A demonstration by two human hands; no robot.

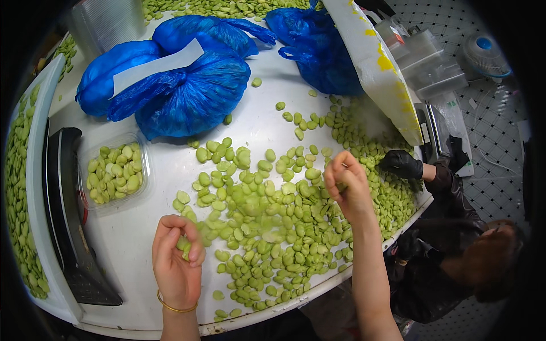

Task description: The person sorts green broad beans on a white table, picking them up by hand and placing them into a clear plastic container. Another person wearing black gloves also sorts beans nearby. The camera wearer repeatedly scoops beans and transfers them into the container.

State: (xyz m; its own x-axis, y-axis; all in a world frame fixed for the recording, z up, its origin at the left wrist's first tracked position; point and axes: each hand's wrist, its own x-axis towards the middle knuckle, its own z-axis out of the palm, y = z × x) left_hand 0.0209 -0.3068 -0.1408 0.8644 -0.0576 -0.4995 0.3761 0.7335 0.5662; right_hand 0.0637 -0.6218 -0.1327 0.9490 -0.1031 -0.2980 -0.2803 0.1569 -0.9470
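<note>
Loose, shelled green broad beans [294, 209] lie spread over the white table in front of me. At their left side, my left hand [177, 255] is palm up with curled fingers, holding a few of the beans [184, 247]. A yellow metal bangle [177, 303] circles that wrist. My right hand [347, 185] hovers over the right part of the spread, its fingers bent in toward the thumb. Whether something small sits in those fingers is unclear. Left of the pile, a clear plastic tub [115, 174] is filled with beans.
Tied blue plastic bags [204, 89] stand at the back, one bearing a white paper strip [158, 66]. A black device [70, 213] and a white foam box [40, 140] of beans flank the tub. Rightward, a co-worker's black-gloved hand [401, 164] touches beans beside a foam panel [375, 64].
</note>
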